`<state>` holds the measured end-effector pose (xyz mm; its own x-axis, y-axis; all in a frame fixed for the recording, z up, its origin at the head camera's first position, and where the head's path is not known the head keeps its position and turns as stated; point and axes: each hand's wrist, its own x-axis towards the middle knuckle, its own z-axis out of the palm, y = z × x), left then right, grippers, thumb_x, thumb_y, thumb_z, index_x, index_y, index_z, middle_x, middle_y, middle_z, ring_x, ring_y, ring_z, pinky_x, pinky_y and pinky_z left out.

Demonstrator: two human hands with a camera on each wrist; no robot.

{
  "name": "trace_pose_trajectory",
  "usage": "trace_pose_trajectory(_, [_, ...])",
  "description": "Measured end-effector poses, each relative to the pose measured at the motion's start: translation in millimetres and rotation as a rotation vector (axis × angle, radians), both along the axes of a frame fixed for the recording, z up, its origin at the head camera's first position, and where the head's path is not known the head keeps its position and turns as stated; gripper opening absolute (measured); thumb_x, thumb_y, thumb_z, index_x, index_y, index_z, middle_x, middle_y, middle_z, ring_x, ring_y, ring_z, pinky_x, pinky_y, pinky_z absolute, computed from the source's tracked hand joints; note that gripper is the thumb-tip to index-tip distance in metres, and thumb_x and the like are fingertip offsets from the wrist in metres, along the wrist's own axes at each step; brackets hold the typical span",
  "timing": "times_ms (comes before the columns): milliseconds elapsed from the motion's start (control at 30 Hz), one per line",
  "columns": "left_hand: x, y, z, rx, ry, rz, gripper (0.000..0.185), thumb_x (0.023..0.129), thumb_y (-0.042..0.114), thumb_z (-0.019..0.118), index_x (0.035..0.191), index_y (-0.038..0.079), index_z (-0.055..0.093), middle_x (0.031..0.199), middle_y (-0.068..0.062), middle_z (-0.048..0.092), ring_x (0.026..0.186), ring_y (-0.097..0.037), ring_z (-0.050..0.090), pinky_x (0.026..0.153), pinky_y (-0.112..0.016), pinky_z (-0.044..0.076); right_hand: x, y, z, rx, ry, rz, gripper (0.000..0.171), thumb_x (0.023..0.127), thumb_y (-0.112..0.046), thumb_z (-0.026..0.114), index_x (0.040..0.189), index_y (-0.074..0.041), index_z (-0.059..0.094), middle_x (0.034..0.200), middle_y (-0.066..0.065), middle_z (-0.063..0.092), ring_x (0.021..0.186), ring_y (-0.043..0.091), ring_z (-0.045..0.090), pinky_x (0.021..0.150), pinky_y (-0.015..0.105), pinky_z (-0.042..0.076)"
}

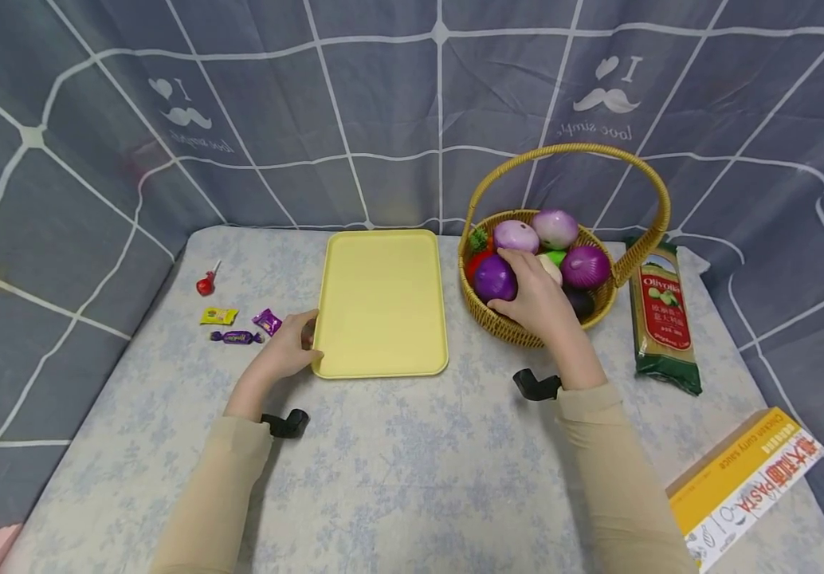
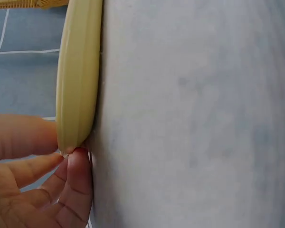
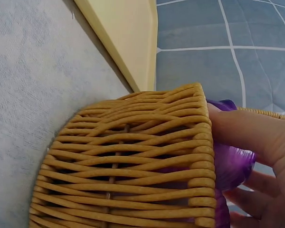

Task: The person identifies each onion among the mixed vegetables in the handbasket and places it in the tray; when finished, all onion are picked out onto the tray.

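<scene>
My left hand (image 1: 296, 344) pinches the near left corner of an empty yellow tray (image 1: 383, 303) lying flat on the table. In the left wrist view the thumb (image 2: 78, 183) and a finger clamp the tray's rim (image 2: 78, 76). My right hand (image 1: 530, 293) reaches into a wicker basket (image 1: 512, 331) to the right of the tray and curls round a round purple vegetable (image 1: 494, 277). In the right wrist view its fingers (image 3: 256, 135) wrap the purple vegetable (image 3: 232, 166) just behind the basket wall (image 3: 133, 161).
The basket also holds several other toy vegetables, among them pale purple onions (image 1: 535, 231). A red lollipop (image 1: 206, 283) and wrapped candies (image 1: 236, 325) lie left of the tray. A green pasta bag (image 1: 663, 319) and a yellow pasta box (image 1: 749, 478) sit at the right. A blue curtain surrounds the table.
</scene>
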<state>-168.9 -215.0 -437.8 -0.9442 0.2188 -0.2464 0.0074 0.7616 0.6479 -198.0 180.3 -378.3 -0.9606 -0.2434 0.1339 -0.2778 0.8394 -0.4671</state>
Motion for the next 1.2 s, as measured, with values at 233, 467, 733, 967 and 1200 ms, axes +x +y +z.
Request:
trace_pose_trajectory(233, [0.7, -2, -3.8, 0.062, 0.008, 0.022, 0.075, 0.085, -0.005, 0.062, 0.149, -0.013, 0.024, 0.127, -0.028, 0.045, 0.101, -0.032, 0.050, 0.086, -0.041, 0.045, -1.8, -1, 1.0, 0.008, 0.004, 0.006, 0.079, 0.079, -0.021, 0.082, 0.144, -0.004, 0.042, 0.148, 0.022, 0.040, 0.131, 0.041, 0.045, 0.110, 0.060, 0.035])
trace_pose_trajectory(467, [5.2, -4, -5.6, 0.118, -0.003, 0.037, 0.077, 0.082, -0.009, 0.064, 0.148, -0.014, 0.025, 0.125, -0.027, 0.046, 0.096, -0.028, 0.049, 0.079, -0.033, 0.044, -2.5, 0, 3.6, -0.022, 0.052, 0.002, 0.080, 0.078, -0.021, 0.084, 0.144, -0.003, 0.042, 0.145, 0.025, 0.041, 0.131, 0.043, 0.043, 0.111, 0.061, 0.031])
trace_pose_trajectory(733, [12.4, -6, -6.3, 0.185, -0.056, 0.052, 0.077, 0.084, -0.008, 0.064, 0.150, -0.011, 0.023, 0.128, -0.026, 0.044, 0.100, -0.029, 0.050, 0.079, -0.030, 0.045, 1.1, 7, 4.0, -0.178, -0.027, -0.062, 0.082, 0.078, -0.024, 0.084, 0.144, -0.002, 0.040, 0.142, 0.021, 0.044, 0.129, 0.039, 0.047, 0.108, 0.056, 0.039])
trace_pose_trajectory(967, [19.5, -5, -6.1, 0.175, -0.060, 0.059, 0.078, 0.084, -0.008, 0.064, 0.150, -0.009, 0.023, 0.125, -0.025, 0.045, 0.098, -0.028, 0.051, 0.076, -0.030, 0.047, 6.6, 10, 1.2, -0.389, -0.092, -0.122, 0.086, 0.078, -0.029, 0.084, 0.147, -0.005, 0.039, 0.146, 0.019, 0.044, 0.132, 0.036, 0.049, 0.108, 0.048, 0.042])
trace_pose_trajectory(1200, [20.4, -7, -8.1, 0.180, -0.062, 0.079, 0.074, 0.087, -0.003, 0.064, 0.150, -0.007, 0.027, 0.126, -0.024, 0.047, 0.098, -0.027, 0.053, 0.074, -0.027, 0.047, 4.5, 0, -0.2, -0.565, -0.160, -0.134, 0.085, 0.079, -0.028, 0.083, 0.148, -0.007, 0.038, 0.149, 0.016, 0.041, 0.136, 0.031, 0.046, 0.111, 0.044, 0.039])
